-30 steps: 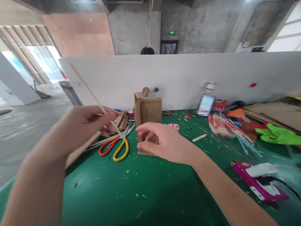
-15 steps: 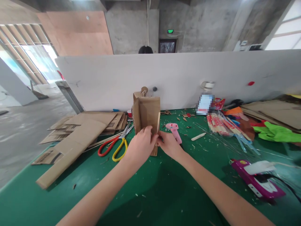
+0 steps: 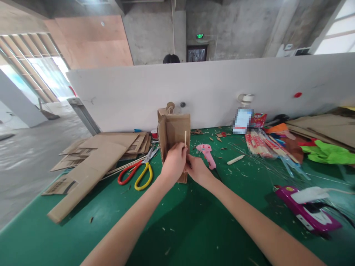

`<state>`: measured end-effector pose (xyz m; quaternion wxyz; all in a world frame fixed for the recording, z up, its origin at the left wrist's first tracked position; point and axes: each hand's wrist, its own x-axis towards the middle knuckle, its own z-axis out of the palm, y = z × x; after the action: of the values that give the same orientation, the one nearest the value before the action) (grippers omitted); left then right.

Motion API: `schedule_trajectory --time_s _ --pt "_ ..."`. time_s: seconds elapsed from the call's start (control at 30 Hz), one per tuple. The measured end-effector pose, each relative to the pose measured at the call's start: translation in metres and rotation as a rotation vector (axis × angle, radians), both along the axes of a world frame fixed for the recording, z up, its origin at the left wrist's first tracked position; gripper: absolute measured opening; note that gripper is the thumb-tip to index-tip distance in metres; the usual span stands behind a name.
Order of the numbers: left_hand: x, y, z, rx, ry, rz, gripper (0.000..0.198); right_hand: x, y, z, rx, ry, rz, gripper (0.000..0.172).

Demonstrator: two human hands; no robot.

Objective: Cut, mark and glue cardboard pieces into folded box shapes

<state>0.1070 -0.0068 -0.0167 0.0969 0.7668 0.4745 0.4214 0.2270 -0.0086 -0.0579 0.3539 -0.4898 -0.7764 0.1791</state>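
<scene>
An upright brown cardboard box point(image 3: 174, 129) stands on the green table point(image 3: 177, 229) near the white partition. My left hand point(image 3: 174, 164) is closed on a thin wooden stick point(image 3: 185, 138), held upright against the front right edge of the box. My right hand point(image 3: 197, 170) is closed too, its fingers pinched at the lower end of the stick beside the box's bottom corner. The two hands touch each other at the box.
Red-and-yellow-handled scissors point(image 3: 135, 173) and flat cardboard sheets point(image 3: 94, 159) lie to the left. A pink glue gun point(image 3: 206, 153) lies right of the box, with packs of chopsticks point(image 3: 263, 144), a purple tool point(image 3: 305, 212) and green cloth point(image 3: 328, 153) further right.
My left hand came down from the left with the stick to the box; both hands now hold the stick upright against it, slightly higher than half a second ago.
</scene>
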Motion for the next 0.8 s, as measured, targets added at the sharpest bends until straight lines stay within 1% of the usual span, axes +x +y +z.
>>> schedule_trajectory --time_s 0.17,0.27,0.4,0.57,0.7,0.77,0.8 --pt "0.000 0.000 -0.001 0.013 -0.013 -0.035 0.016 0.005 0.000 -0.001 -0.025 -0.080 0.010 0.010" --pt "-0.001 0.000 -0.003 0.007 -0.031 -0.056 0.015 0.009 -0.004 -0.003 -0.071 -0.167 0.026 0.008" --pt "-0.003 0.002 -0.007 -0.004 -0.054 -0.099 0.014 0.005 -0.011 -0.004 -0.146 -0.276 0.045 0.011" --pt "-0.012 0.004 -0.005 -0.022 -0.046 -0.195 0.014 -0.015 -0.016 -0.010 -0.186 -0.279 -0.009 0.025" --pt "-0.023 0.003 -0.006 -0.067 -0.089 -0.237 0.015 -0.024 -0.019 -0.018 -0.216 -0.258 -0.039 0.020" --pt "-0.026 0.002 -0.008 -0.100 -0.131 -0.249 0.015 -0.022 -0.021 -0.015 -0.227 -0.252 -0.037 0.018" --pt "-0.027 0.002 -0.008 -0.114 -0.149 -0.251 0.015 -0.019 -0.023 -0.010 -0.232 -0.249 -0.026 0.016"
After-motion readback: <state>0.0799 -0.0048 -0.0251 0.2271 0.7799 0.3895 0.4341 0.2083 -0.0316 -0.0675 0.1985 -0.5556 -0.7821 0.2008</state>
